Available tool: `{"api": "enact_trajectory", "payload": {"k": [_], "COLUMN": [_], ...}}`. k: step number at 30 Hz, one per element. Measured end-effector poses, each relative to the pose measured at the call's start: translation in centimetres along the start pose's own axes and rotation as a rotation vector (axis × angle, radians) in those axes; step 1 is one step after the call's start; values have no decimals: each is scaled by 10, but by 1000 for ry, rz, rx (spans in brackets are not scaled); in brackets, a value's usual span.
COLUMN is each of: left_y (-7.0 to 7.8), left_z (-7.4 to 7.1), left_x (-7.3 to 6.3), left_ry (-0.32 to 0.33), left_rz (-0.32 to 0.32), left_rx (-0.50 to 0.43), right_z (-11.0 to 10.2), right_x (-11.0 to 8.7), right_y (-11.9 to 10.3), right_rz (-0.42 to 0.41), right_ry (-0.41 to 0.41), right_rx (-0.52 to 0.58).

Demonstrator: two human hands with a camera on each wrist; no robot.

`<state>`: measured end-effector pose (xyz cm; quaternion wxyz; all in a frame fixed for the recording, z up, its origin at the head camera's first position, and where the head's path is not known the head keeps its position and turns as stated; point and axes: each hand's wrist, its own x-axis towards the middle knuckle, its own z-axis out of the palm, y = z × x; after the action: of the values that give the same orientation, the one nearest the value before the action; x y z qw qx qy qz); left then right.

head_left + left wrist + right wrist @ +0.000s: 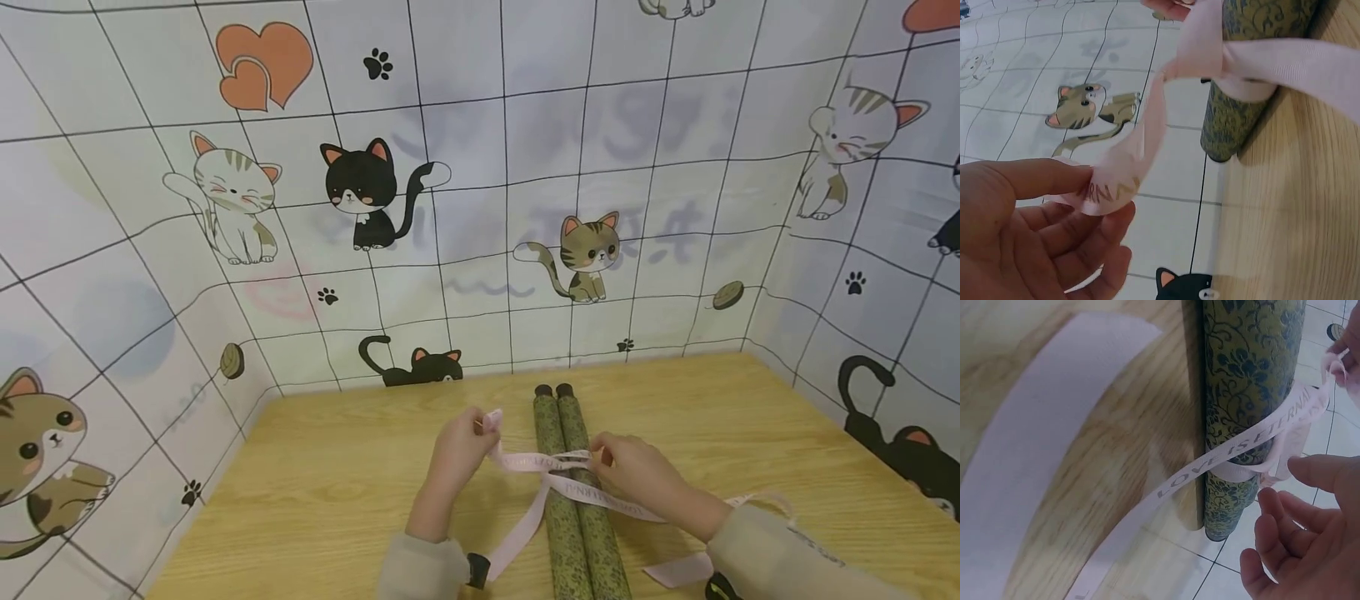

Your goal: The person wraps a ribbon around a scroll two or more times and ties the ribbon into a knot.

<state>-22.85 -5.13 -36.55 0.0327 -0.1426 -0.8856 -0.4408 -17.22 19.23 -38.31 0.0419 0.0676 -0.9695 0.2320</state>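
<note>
Two green scrolls [564, 533] with a dark floral pattern and black end knobs lie side by side on the table. A pink ribbon [517, 461] with printed lettering wraps around them and crosses over on top. To the left of the scrolls, my left hand [459, 446] is raised and pinches one length of ribbon [1113, 187] between thumb and fingers. My right hand [637, 471], on the other side, pinches a loop of ribbon [1280, 464] close beside the scrolls; its fingertips are partly hidden in the head view.
Loose ribbon tails [517, 542] trail toward the near edge on the left and under the right forearm, where one end [678, 571] lies flat. The wooden table [337, 483] backs onto white walls [465, 208] printed with cartoon cats.
</note>
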Motion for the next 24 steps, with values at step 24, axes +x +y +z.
{"api": "enact_trajectory", "payload": {"k": [24], "left_y": [44], "left_z": [38], "left_x": [-29], "left_ry": [-86], "left_rz": [363], "left_rx": [599], "right_z": [13], "right_x": [9], "right_y": [10], "right_rz": [41], "right_ry": [24], "right_rx": [179]}}
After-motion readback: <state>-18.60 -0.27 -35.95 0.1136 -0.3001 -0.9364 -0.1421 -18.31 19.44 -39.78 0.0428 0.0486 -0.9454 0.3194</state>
